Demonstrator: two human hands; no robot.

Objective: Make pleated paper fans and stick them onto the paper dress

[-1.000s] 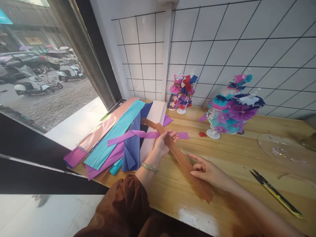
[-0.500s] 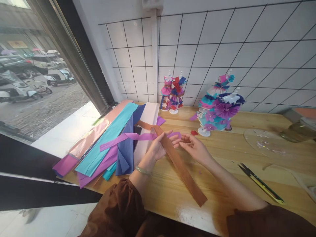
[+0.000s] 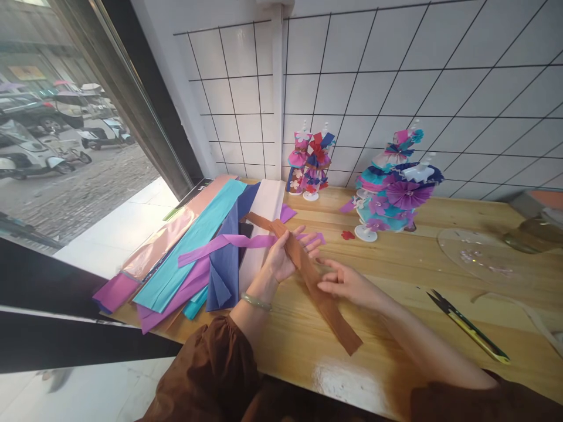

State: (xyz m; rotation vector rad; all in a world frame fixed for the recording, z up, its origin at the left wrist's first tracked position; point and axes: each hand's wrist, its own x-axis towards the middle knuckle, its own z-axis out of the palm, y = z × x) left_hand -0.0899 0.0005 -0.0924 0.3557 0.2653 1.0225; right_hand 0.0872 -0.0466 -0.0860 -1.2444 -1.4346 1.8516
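A long brown crepe paper strip slants across the middle of the table. My left hand holds its upper part under the thumb, with the other fingers spread beneath it. Beside the strip's right edge is my right hand, its fingertips at the paper; whether they pinch it is hard to tell. A narrow purple strip passes behind my left hand, over a pile of folded paper in turquoise, dark blue and white.
Small dress forms in paper dresses stand by the tiled wall, two more further left. Yellow-black snips lie at the right, near a clear round plate and a glass jar. A window is at the left.
My right hand has moved down from the fingers of my left hand to the brown strip's edge. The strip's lower end has shifted slightly up and left.
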